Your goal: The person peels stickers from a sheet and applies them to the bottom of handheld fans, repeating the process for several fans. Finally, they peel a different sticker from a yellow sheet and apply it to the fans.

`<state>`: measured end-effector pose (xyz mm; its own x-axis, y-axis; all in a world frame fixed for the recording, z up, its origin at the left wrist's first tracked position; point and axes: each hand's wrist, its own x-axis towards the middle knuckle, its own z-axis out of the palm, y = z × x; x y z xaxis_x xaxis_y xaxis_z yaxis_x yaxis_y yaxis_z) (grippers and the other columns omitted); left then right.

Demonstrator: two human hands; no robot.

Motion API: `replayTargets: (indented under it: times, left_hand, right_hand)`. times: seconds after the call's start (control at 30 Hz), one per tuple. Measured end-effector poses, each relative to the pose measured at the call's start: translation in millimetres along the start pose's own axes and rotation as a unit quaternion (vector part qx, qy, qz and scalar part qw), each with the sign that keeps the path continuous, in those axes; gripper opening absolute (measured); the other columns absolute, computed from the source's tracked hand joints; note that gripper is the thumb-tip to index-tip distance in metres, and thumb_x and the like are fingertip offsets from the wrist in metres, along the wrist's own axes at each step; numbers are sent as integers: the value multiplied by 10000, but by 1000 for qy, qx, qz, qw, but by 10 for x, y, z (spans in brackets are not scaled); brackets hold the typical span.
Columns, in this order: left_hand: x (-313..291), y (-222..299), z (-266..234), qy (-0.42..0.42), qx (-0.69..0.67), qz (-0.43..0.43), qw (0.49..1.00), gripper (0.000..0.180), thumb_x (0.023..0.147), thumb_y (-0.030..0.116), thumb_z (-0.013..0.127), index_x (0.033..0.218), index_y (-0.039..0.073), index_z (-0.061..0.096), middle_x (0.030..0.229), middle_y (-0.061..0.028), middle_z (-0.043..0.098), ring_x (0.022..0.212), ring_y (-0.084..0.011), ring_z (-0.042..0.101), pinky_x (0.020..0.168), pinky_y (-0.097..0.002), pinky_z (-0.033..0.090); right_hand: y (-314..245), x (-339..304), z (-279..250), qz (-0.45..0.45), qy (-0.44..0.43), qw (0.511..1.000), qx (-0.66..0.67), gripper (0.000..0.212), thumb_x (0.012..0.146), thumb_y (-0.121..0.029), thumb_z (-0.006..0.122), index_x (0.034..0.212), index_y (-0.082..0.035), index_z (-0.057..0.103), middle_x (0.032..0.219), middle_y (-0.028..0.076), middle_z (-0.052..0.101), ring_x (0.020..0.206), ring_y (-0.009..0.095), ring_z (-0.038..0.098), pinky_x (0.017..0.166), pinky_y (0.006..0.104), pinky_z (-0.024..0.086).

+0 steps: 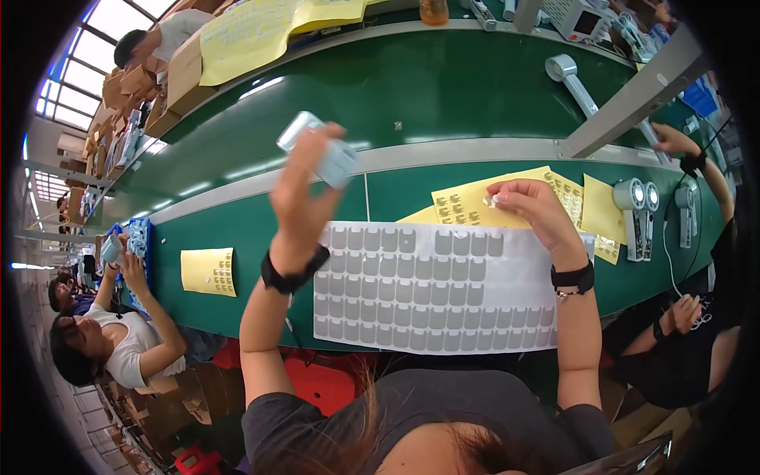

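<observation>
Left hand (301,186) grips pale-blue casing (339,165); right hand (538,210), white piece (490,201).

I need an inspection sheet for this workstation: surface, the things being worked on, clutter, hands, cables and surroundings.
Surface: green bench, partly covered by sheets.
Job's things: white sheet of grey labels, with gaps in its upper rows at right; yellow sheets beyond it.
Clutter: two round-headed devices at right; a smaller yellow sheet at left.
Left hand: raised, gripping a pale blue device; motion-blurred.
Right hand: pinching a small white piece above the yellow sheets.
Cables: white cable at far right.
Surroundings: co-workers at left and right; red stool below the bench edge.
</observation>
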<state>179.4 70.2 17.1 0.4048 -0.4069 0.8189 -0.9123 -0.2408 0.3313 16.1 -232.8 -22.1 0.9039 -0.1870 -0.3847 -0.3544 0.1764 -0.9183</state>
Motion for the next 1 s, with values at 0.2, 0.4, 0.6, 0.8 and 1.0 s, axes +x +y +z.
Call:
replayTargets:
  times: [0.2, 0.4, 0.6, 0.8, 1.0]
  left_hand:
    - [-441, 1186, 217, -276, -118, 200, 933, 426, 764, -15, 708, 1167, 28, 578, 1198, -166, 630, 1062, -301, 637, 1075, -527, 413]
    - [-362, 1138, 154, -482, -125, 131, 857, 637, 746, 121, 748, 1326, 37, 498, 1362, -156, 521, 1319, -348, 457, 1159, -502, 322]
    - [-453, 985, 101, -501, -106, 44, 858, 687, 754, 151, 731, 1383, 48, 475, 1414, -147, 478, 1435, -317, 314, 1196, -466, 273]
    - [-495, 968, 142, -479, -123, 41, 868, 731, 684, 163, 776, 1363, 98, 516, 1449, -71, 477, 1419, -259, 359, 1186, -485, 286]
    - [-478, 970, 151, -474, -134, 36, 869, 719, 683, 163, 776, 1354, 109, 524, 1448, -60, 481, 1413, -255, 369, 1182, -481, 299]
  right_hand:
    - [-106, -433, 43, -22, -40, 998, 54, 100, 872, -128, 683, 883, -33, 654, 1152, 125, 671, 1045, 142, 619, 927, 269, 473]
    - [52, -898, 255, -11, -61, 998, -12, 88, 870, -105, 691, 841, -37, 643, 1150, 121, 663, 1068, 146, 608, 912, 277, 490]
    - [38, -918, 514, 32, -118, 987, -104, 99, 858, -78, 708, 828, -10, 643, 1108, 103, 658, 990, 130, 627, 815, 256, 528]
    - [47, -889, 661, 6, -142, 976, -165, 96, 838, -60, 713, 819, 4, 643, 1013, 79, 660, 870, 111, 649, 743, 237, 543]
    - [25, -890, 732, 3, -115, 972, -207, 100, 813, -44, 718, 809, 16, 638, 922, 57, 658, 820, 100, 654, 704, 230, 547]
